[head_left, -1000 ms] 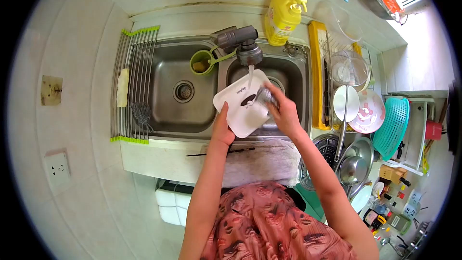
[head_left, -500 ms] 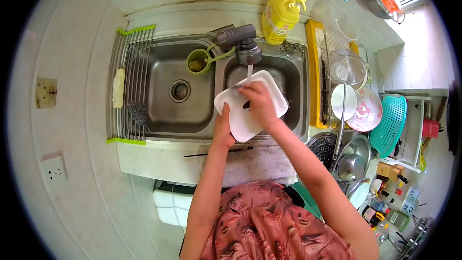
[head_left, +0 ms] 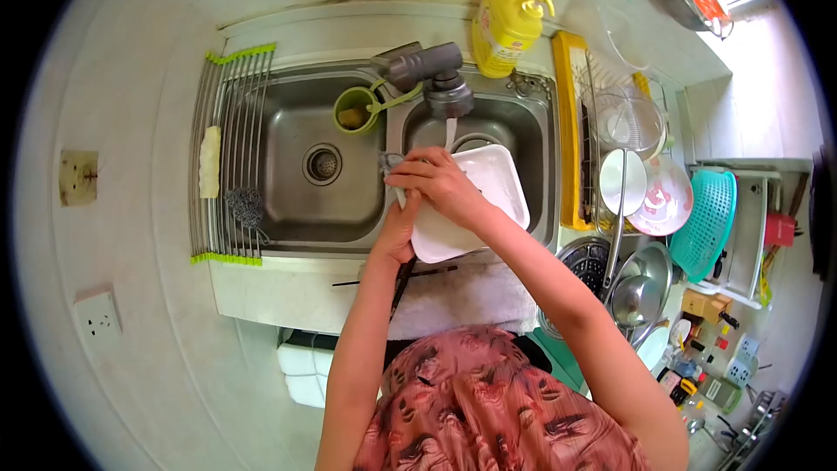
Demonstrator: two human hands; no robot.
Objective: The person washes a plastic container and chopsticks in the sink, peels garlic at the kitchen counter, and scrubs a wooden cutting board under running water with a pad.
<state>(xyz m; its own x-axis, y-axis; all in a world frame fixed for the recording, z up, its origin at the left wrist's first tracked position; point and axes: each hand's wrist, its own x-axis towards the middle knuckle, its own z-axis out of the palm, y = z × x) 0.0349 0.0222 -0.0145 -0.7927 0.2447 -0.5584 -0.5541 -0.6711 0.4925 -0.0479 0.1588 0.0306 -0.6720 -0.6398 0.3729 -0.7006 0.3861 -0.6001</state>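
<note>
A white rectangular plastic tray [head_left: 478, 225] is tilted over the right sink basin [head_left: 542, 135]. My left hand [head_left: 398, 234] grips its left edge, thumb along the rim. My right hand [head_left: 443, 187] lies over the tray's upper left corner, fingers closed on a small grey crumpled cloth [head_left: 390, 160] against the outer edge. Part of this cloth is hidden under the fingers. Water [head_left: 451, 133] runs from the grey faucet [head_left: 448, 94] just behind my right hand.
The left basin [head_left: 292, 144] has a green cup-shaped strainer [head_left: 356, 111] at its divider. A roll-up rack [head_left: 228, 113] bears a steel wool scrubber [head_left: 244, 207]. A yellow soap bottle [head_left: 507, 22] stands behind; a dish rack [head_left: 594, 139] holds bowls at right.
My right hand has moved left from the tray's inside to its left edge, with the grey cloth. The tray has shifted slightly right and down, out of the water stream.
</note>
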